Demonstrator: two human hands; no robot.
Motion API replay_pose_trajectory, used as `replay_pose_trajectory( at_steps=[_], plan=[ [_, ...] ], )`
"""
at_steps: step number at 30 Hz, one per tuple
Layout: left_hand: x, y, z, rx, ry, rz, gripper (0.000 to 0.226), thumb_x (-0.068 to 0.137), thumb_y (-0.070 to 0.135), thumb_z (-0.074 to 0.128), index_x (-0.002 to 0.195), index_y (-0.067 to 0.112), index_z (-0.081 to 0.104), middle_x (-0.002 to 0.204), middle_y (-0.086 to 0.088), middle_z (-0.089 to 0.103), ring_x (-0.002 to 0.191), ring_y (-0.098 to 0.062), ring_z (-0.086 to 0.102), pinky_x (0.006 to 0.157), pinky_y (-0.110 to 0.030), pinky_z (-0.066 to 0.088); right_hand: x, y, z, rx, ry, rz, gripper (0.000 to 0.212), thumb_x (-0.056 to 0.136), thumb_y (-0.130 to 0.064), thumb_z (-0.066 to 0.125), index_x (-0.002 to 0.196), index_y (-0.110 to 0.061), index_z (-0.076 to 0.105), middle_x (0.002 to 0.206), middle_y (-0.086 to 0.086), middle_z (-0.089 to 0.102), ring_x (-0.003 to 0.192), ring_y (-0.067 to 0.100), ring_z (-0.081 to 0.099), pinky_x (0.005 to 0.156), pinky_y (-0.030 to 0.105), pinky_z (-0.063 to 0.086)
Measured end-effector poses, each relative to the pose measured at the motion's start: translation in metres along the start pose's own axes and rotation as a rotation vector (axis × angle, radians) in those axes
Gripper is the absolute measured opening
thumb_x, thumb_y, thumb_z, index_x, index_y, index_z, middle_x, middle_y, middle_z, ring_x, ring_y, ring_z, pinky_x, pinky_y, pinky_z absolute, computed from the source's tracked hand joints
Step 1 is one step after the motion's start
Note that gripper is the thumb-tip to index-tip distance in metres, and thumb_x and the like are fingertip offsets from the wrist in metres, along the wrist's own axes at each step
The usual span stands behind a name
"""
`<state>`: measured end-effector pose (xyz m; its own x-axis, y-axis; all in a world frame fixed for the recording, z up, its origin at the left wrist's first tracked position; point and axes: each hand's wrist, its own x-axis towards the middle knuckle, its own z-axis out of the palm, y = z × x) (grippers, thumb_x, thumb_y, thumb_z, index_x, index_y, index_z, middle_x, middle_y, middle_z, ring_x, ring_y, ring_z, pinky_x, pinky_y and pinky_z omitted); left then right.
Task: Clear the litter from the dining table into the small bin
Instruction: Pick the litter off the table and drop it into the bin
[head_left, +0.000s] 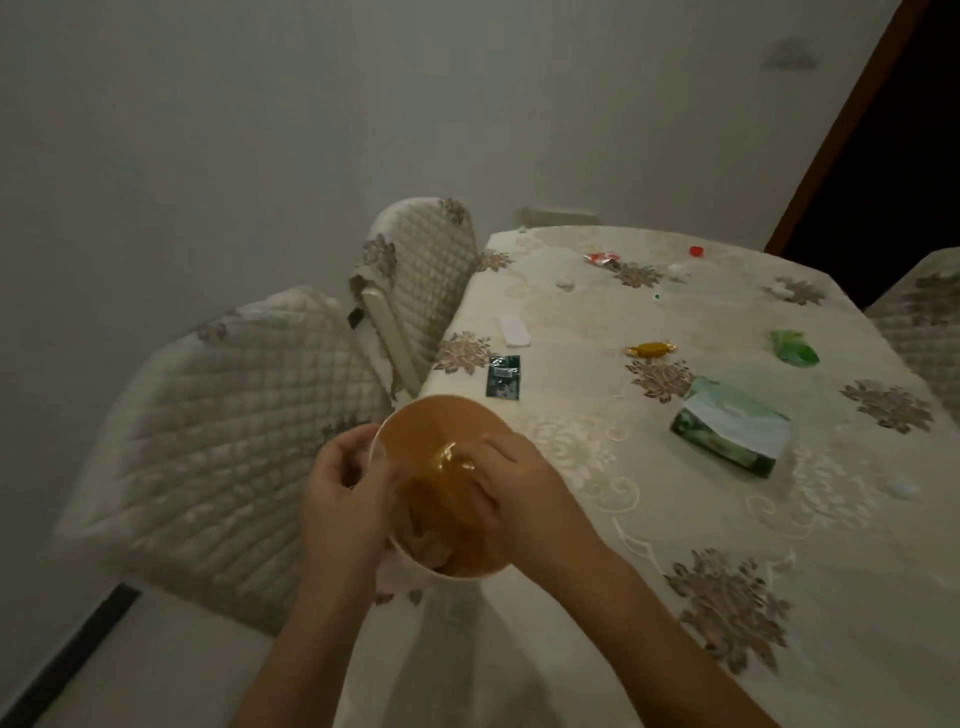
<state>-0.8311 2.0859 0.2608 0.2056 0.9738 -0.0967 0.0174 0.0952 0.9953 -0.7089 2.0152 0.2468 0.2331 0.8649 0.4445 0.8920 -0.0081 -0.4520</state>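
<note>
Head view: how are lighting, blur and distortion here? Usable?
Head view: dim, flat indoor light with a grey-green cast; the hands, left hand and right hand, and the small bin are slightly motion-soft; wide-angle lens bends the table edges and chair; a small glare spot on the crinkly wrapper; far litter stays distinguishable. Usable.

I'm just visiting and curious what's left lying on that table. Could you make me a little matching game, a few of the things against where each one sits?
Things:
1. red cap
2. gold-wrapped sweet
3. dark green sachet
4. tissue pack

Places:
A. near the table's left edge, just beyond the small bin
B. far end of the table
C. mid-table, left of the green wrapper
D. right of the hands, closest large item

Pairs: 1-B, 2-C, 3-A, 4-D
</note>
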Motion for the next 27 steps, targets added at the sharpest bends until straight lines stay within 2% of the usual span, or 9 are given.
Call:
replay_pose_trajectory(
  at_steps=[3,5,7,10,14,17,20,22,27],
  plan=[
    [0.004,0.005,-0.051,-0.015,0.088,-0.005,0.018,0.079,0.020,0.063,0.082,0.037,0.059,0.095,0.000,0.065,0.090,-0.026,0.063,0.077,-0.046,0.054,0.011,-0.037,0.027,0.047,-0.082,-0.013,0.030,0.084,-0.013,0.056,0.115,-0.013,0.057,0.121,0.011,0.059,0.107,0.026,0.052,0.082,0.024,0.038],
    [0.006,0.009,-0.090,-0.037,0.154,0.010,0.016,0.079,0.021,0.064,0.080,0.036,0.059,0.090,0.001,0.066,0.089,-0.026,0.064,0.077,-0.044,0.054,0.020,-0.065,0.038,0.033,-0.043,-0.075,0.032,0.080,-0.022,0.055,0.111,-0.015,0.058,0.111,0.008,0.063,0.101,0.017,0.053,0.080,0.020,0.043],
    [0.009,0.014,-0.133,-0.037,0.214,0.034,0.012,0.078,0.024,0.065,0.082,0.034,0.061,0.091,-0.004,0.067,0.090,-0.030,0.064,0.078,-0.047,0.054,0.032,-0.098,0.048,0.074,0.045,-0.131,0.035,0.079,-0.027,0.055,0.111,-0.014,0.057,0.109,0.009,0.064,0.102,0.011,0.048,0.086,0.016,0.039],
    [0.016,0.024,-0.203,-0.072,0.297,0.041,0.015,0.078,0.021,0.064,0.084,0.034,0.061,0.096,-0.007,0.065,0.091,-0.031,0.062,0.077,-0.047,0.053,0.052,-0.150,0.065,0.083,0.145,-0.156,0.045,0.080,-0.035,0.054,0.119,-0.012,0.052,0.118,0.011,0.058,0.113,0.018,0.047,0.097,0.027,0.039],
    [0.029,0.046,-0.300,-0.110,0.365,0.113,0.017,0.078,0.018,0.063,0.081,0.034,0.061,0.087,-0.001,0.063,0.086,-0.027,0.061,0.075,-0.045,0.052,0.083,-0.216,0.101,0.029,0.185,-0.158,0.060,0.077,-0.045,0.050,0.128,-0.015,0.041,0.130,0.012,0.049,0.122,0.022,0.038,0.101,0.042,0.036],
    [0.042,0.058,-0.362,-0.113,0.410,0.156,0.021,0.078,0.013,0.062,0.082,0.033,0.059,0.084,0.000,0.059,0.081,-0.023,0.058,0.072,-0.041,0.050,0.101,-0.258,0.134,0.033,0.147,-0.123,0.066,0.076,-0.045,0.054,0.133,-0.018,0.033,0.139,0.008,0.041,0.130,0.019,0.028,0.106,0.041,0.028],
    [0.058,0.060,-0.411,-0.117,0.470,0.165,0.023,0.078,0.010,0.061,0.082,0.033,0.058,0.082,0.000,0.057,0.078,-0.021,0.057,0.065,-0.035,0.048,0.113,-0.289,0.168,0.005,0.097,-0.116,0.069,0.075,-0.042,0.059,0.134,-0.019,0.031,0.141,0.008,0.039,0.131,0.025,0.030,0.107,0.046,0.028],
    [0.072,0.059,-0.435,-0.135,0.495,0.147,0.022,0.079,0.010,0.061,0.084,0.031,0.058,0.080,0.000,0.056,0.076,-0.021,0.057,0.066,-0.035,0.047,0.122,-0.303,0.191,-0.024,0.055,-0.122,0.068,0.077,-0.041,0.059,0.134,-0.020,0.031,0.141,0.008,0.039,0.131,0.025,0.030,0.106,0.041,0.023],
    [0.122,0.052,-0.477,-0.155,0.536,0.111,0.020,0.081,0.010,0.058,0.096,0.024,0.062,0.080,0.001,0.057,0.074,-0.017,0.056,0.064,-0.033,0.047,0.159,-0.316,0.248,-0.055,-0.001,-0.144,0.065,0.076,-0.050,0.046,0.132,-0.020,0.033,0.135,0.009,0.046,0.127,0.025,0.038,0.104,0.037,0.027]
  ],
)
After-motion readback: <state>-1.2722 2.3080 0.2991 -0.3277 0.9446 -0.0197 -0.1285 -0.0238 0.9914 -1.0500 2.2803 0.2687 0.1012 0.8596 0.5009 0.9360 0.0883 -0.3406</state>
